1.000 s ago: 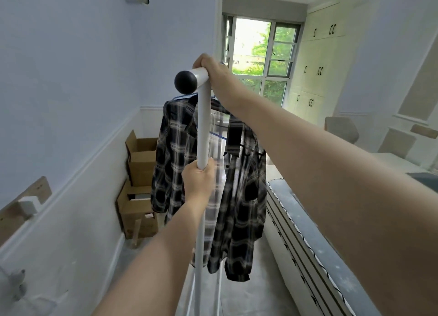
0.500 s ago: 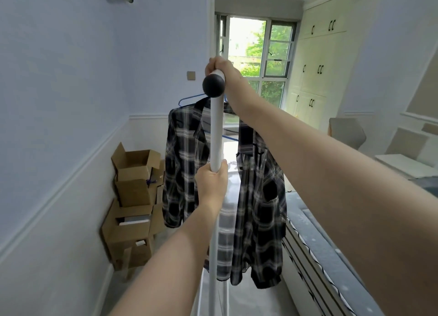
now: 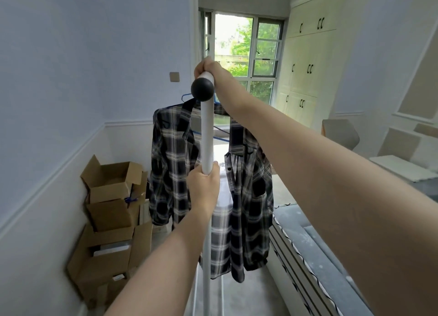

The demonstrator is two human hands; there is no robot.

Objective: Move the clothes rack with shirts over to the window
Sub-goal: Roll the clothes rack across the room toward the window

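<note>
A white clothes rack (image 3: pixel 207 135) with a black ball end cap stands right in front of me. My left hand (image 3: pixel 204 185) is wrapped around its upright pole at mid height. My right hand (image 3: pixel 208 68) grips the top bar just behind the black cap. Two black-and-white plaid shirts (image 3: pixel 174 164) hang on blue hangers beyond the pole, one left and one right of it. The window (image 3: pixel 244 47) is straight ahead at the far end of the room, past the shirts.
Stacked open cardboard boxes (image 3: pixel 111 211) line the left wall. A grey dusty mattress or bed edge (image 3: pixel 305 242) runs along the right. White wardrobes (image 3: pixel 308 62) fill the far right wall beside the window. A narrow strip of floor (image 3: pixel 246 296) lies between boxes and bed.
The rack and I have moved forward toward the window, which looks larger and more centred. The black end cap now points straight at me. Both hands keep their grips.
</note>
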